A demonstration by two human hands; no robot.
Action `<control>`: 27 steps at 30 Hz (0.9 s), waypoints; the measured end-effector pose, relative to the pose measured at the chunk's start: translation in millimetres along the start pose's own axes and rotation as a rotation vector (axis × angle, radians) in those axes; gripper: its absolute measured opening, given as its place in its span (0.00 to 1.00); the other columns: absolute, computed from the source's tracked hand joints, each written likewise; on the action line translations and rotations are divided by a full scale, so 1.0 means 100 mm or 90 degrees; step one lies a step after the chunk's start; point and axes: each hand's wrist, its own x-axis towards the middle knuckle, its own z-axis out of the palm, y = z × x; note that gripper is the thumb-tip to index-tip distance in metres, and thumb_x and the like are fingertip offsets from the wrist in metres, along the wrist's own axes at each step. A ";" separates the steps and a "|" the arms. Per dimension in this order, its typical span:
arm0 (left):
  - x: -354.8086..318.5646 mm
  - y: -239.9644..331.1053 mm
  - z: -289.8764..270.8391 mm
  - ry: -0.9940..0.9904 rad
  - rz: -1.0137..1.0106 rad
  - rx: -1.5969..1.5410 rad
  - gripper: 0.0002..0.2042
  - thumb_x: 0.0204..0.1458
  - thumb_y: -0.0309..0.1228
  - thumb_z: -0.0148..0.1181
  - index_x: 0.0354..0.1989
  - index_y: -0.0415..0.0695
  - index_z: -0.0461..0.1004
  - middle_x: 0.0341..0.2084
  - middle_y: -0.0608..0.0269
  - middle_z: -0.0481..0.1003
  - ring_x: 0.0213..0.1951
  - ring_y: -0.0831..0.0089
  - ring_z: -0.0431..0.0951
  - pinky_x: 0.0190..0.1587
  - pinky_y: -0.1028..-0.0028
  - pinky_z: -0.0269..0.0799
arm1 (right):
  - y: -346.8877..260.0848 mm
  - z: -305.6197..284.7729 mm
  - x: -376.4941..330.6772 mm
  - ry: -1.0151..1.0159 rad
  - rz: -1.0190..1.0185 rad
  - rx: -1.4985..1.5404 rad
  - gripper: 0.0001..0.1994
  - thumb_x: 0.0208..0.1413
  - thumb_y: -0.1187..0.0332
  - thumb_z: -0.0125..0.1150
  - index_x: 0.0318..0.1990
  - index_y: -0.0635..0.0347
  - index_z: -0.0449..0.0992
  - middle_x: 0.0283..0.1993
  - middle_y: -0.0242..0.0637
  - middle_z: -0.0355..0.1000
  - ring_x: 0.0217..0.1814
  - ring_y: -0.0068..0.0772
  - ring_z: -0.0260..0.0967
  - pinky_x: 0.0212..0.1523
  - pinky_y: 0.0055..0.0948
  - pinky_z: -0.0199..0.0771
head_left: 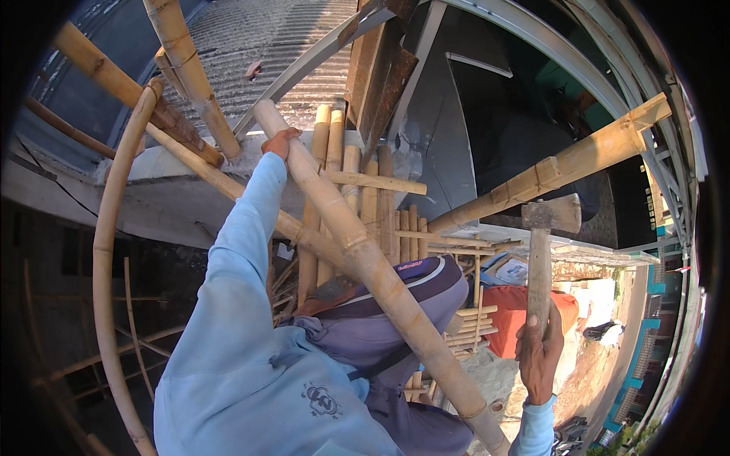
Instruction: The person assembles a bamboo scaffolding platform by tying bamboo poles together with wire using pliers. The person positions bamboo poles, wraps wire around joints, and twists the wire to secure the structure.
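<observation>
A thick bamboo pole (380,273) slants across in front of me, from the upper middle down to the lower right. My left hand (281,142) is wrapped around it near its upper end, with the arm stretched out; part of the fingers is hidden behind the pole. In my right hand (540,351) is a hammer (539,273), held upright by the lower part of its wooden handle. Its blocky, worn head (552,214) is raised, apart from the pole. Another bamboo pole (220,178) passes behind the slanting one.
Bamboo poles rise at the upper left (179,61), beside a curved bamboo (114,228). A bamboo beam (555,171) slants at right. Below my legs is a bamboo platform (369,201). A corrugated roof (289,38) and rusty metal post (380,76) lie ahead; an orange tarp (506,319) lies lower down.
</observation>
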 end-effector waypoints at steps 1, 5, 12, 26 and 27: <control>0.00 -0.01 0.01 0.037 -0.016 0.004 0.20 0.34 0.30 0.75 0.36 0.31 0.80 0.33 0.50 0.79 0.31 0.57 0.80 0.38 0.60 0.79 | -0.12 0.24 0.22 -0.053 -0.043 -0.002 0.28 0.71 0.55 0.53 0.68 0.67 0.61 0.32 0.38 0.72 0.24 0.27 0.64 0.26 0.28 0.66; -0.04 0.04 0.00 0.007 -0.002 0.009 0.19 0.39 0.30 0.72 0.40 0.35 0.77 0.30 0.53 0.77 0.26 0.59 0.79 0.31 0.59 0.78 | -0.76 0.88 0.79 -0.136 -0.285 -0.008 0.28 0.71 0.57 0.52 0.72 0.61 0.59 0.59 0.60 0.73 0.57 0.59 0.76 0.54 0.44 0.76; -0.20 0.11 0.01 0.035 -0.024 -0.003 0.22 0.35 0.30 0.73 0.37 0.27 0.78 0.31 0.50 0.79 0.29 0.57 0.80 0.35 0.61 0.79 | -1.24 2.00 1.23 -0.222 -0.482 -0.040 0.30 0.67 0.65 0.57 0.74 0.55 0.57 0.48 0.61 0.77 0.51 0.64 0.77 0.50 0.47 0.77; 0.27 -0.09 -0.20 0.049 0.002 0.089 0.27 0.31 0.34 0.76 0.40 0.27 0.78 0.34 0.49 0.80 0.32 0.59 0.81 0.40 0.64 0.79 | -1.18 2.10 1.48 -0.216 -0.517 -0.038 0.33 0.63 0.68 0.61 0.74 0.51 0.57 0.46 0.64 0.77 0.46 0.66 0.76 0.46 0.48 0.78; 0.34 -0.12 -0.26 0.079 -0.005 0.105 0.27 0.31 0.33 0.76 0.40 0.28 0.79 0.34 0.49 0.80 0.32 0.59 0.81 0.40 0.64 0.79 | -1.16 2.11 1.44 -0.299 -0.475 -0.155 0.33 0.63 0.68 0.61 0.74 0.52 0.57 0.46 0.64 0.77 0.46 0.67 0.76 0.46 0.49 0.78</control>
